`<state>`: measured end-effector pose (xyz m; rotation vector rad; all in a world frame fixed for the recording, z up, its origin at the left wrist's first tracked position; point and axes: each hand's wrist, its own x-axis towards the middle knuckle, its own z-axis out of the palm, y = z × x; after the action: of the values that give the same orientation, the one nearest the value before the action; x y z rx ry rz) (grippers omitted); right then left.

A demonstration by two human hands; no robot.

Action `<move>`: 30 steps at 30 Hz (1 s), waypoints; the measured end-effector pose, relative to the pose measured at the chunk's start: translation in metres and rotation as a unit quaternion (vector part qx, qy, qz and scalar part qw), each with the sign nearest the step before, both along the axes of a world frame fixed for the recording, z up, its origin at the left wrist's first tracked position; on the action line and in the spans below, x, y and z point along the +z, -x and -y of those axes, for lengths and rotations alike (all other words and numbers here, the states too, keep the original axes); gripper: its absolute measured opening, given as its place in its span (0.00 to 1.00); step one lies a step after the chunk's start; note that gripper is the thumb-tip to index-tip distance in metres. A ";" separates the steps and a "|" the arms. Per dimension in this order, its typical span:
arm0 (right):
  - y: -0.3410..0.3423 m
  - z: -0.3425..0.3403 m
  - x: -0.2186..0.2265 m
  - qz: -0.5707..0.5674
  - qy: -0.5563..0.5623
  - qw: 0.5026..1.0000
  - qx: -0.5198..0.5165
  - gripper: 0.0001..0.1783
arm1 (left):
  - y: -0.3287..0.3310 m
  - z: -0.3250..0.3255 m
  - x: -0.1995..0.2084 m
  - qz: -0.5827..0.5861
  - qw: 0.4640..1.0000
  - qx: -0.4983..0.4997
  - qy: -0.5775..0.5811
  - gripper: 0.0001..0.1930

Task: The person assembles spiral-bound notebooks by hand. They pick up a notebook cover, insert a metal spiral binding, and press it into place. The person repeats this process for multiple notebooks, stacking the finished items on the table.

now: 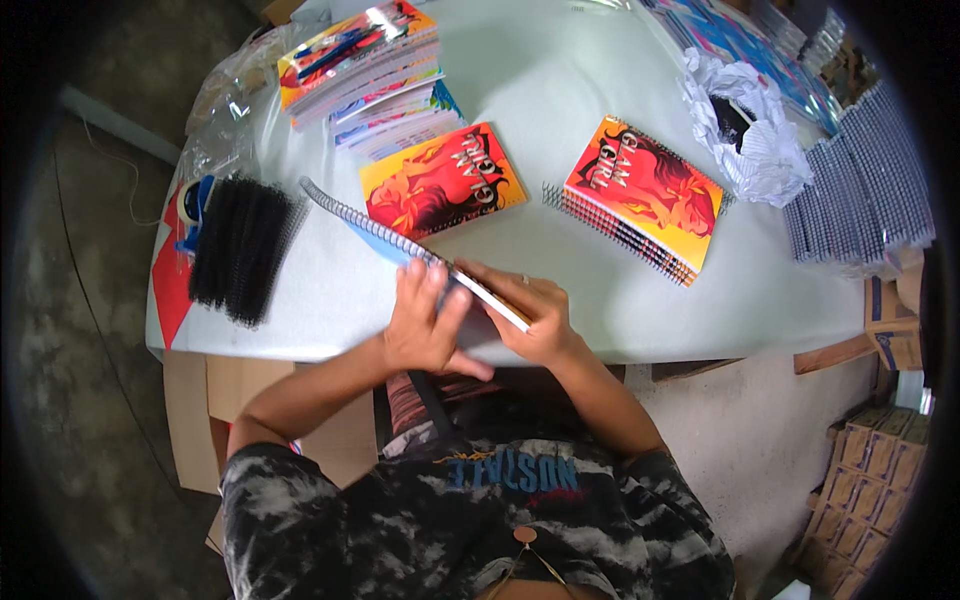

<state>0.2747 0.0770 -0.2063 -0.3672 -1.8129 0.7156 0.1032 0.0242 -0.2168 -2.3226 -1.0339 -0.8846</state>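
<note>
A notebook [492, 298] is held nearly edge-on above the table's near edge, in the grip of my right hand [538, 318]. Along its upper edge runs a spiral coil [372, 222], whose loose end sticks out past the notebook toward the far left. My left hand [425, 318] has its fingers apart and its thumb stretched out, with the fingertips against the coil. Some light blue surface shows below the coil. Just beyond lies a notebook with a red and yellow illustrated cover [445, 180]. Right of it sits a stack of coil-bound notebooks [645, 195] with the same cover.
A tall leaning stack of notebooks [365, 75] stands at the back left. Black spiral coils [240, 250] lie bundled at the left, beside a blue tape dispenser [192, 212]. Crumpled white paper [760, 150] and grey coil-bound stacks [860, 180] occupy the right. Cardboard boxes [865, 490] are piled below.
</note>
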 end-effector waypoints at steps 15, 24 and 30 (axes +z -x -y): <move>0.004 0.010 0.010 0.012 -0.013 0.998 0.068 0.26 | 0.013 -0.050 0.084 0.124 0.974 0.047 -0.185 0.43; 0.006 0.003 0.010 0.014 -0.052 0.996 0.067 0.25 | 0.024 -0.044 0.014 0.214 0.959 -0.028 -0.183 0.61; -0.002 0.002 0.007 0.019 -0.043 0.997 0.054 0.26 | -0.001 -0.004 0.036 -0.031 0.983 -0.129 -0.124 0.54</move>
<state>0.2766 0.0749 -0.1992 -0.2278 -1.9035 0.7064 0.1039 0.0285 -0.1804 -2.2843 -0.5661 -0.9689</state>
